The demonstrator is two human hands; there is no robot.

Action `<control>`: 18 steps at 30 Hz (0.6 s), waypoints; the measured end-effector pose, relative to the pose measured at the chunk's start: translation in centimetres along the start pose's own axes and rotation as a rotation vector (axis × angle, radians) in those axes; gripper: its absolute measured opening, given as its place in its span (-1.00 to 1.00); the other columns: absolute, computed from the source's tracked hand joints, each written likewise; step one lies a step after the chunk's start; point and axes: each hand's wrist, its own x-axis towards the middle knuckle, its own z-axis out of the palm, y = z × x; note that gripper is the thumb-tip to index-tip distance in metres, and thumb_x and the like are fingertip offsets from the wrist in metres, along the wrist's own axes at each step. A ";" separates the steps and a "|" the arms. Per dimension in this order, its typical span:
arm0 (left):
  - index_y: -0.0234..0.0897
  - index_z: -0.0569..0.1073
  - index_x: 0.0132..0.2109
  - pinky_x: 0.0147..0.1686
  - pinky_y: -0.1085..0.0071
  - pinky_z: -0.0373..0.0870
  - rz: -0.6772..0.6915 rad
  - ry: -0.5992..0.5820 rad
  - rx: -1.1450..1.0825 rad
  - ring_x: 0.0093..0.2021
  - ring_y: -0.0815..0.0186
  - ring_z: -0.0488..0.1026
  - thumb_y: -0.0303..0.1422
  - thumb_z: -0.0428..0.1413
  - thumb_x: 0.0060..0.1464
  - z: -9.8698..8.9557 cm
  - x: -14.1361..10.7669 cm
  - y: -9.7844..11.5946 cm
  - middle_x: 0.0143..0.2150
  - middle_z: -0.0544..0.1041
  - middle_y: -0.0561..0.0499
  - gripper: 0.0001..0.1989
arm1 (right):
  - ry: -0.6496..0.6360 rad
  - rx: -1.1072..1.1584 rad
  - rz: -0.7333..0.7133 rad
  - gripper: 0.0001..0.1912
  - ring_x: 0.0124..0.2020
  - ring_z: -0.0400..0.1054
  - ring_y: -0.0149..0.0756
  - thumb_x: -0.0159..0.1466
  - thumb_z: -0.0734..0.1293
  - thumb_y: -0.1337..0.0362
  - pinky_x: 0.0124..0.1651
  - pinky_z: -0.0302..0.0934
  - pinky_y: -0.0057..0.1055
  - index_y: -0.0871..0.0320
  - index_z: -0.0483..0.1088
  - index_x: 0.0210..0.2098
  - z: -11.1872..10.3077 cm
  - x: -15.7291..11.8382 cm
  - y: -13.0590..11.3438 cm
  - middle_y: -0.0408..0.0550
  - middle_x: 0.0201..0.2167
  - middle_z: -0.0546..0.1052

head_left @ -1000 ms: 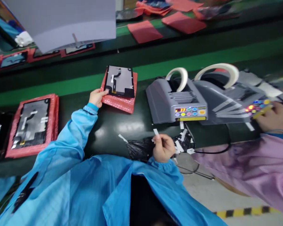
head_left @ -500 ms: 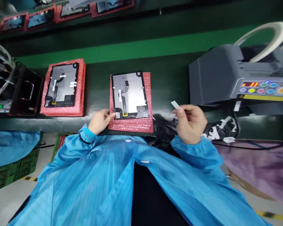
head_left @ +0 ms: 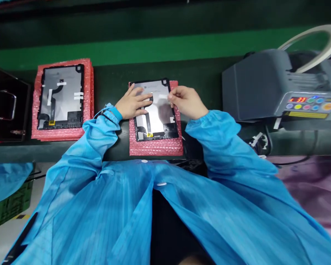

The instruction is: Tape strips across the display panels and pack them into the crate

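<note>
In the head view, a white strip [head_left: 163, 96] is pinched between the thumb and forefinger of the right hand [head_left: 189, 101], whose grip is closed on one end. From that pinch the strip extends leftward, its long axis running crosswise, over the upper right part of the dark-framed panel [head_left: 162, 119]; whether its underside is touching the surface cannot be told. The panel is turned the other way — its longer side runs from near to far, the far end leaning slightly left — so strip and panel are set roughly at right angles. The left hand [head_left: 134, 103] is open, its fingers spread over the panel's left half, with nothing seen to be grasped. The upper end of the dark ribbon cable [head_left: 149, 125] is partly covered by those fingertips, and the strip's free end is pointed toward them, with a gap left between. The strip is thus nearer to the right hand, by which it is held. Beneath the panel, pink bubble wrap [head_left: 156, 149] is exposed along the near and right sides. Well to the left, a second panel [head_left: 63, 106] is laid on a wrapped stack; well to the right, a grey tape dispenser [head_left: 253, 88] is placed.
</note>
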 end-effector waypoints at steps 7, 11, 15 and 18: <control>0.05 0.48 0.04 0.32 -0.05 -0.39 -0.027 0.042 -0.079 0.33 -0.06 0.00 0.08 0.12 0.01 0.4 0.2 -0.7 0.27 0.32 0.10 -0.53 | -0.163 -0.144 0.069 -0.84 -0.61 0.13 -0.65 0.27 0.23 0.43 -0.43 -0.02 -0.57 0.25 0.28 -0.46 2.1 2.9 -0.8 -0.28 -0.67 0.26; 0.03 0.50 0.01 0.32 -0.05 -0.37 -0.010 0.070 -0.103 0.31 -0.04 0.05 0.10 0.12 0.00 0.5 0.2 -0.7 0.26 0.34 0.08 -0.52 | -0.140 -0.278 0.039 -0.87 -0.51 0.20 -0.59 0.27 0.25 0.40 -0.33 0.04 -0.55 0.32 0.36 -0.40 2.6 3.5 -0.9 -0.20 -0.57 0.37; 0.03 0.50 0.01 0.32 -0.05 -0.37 -0.003 0.081 -0.115 0.31 -0.04 0.06 0.11 0.13 -0.01 0.5 0.1 -0.6 0.25 0.35 0.07 -0.51 | -0.088 -0.435 0.013 -0.90 -0.42 0.29 -0.41 0.23 0.28 0.40 -0.23 0.16 -0.46 0.27 0.39 -0.42 3.0 4.1 -0.9 -0.08 -0.47 0.45; 0.05 0.50 0.01 0.32 -0.06 -0.36 0.003 0.080 -0.108 0.31 -0.05 0.05 0.10 0.13 -0.02 0.7 0.2 -0.8 0.25 0.35 0.07 -0.52 | -0.048 -0.519 -0.021 -0.89 -0.30 0.36 -0.25 0.17 0.29 0.44 -0.10 0.21 -0.36 0.23 0.38 -0.49 3.3 4.5 -0.8 -0.03 -0.46 0.47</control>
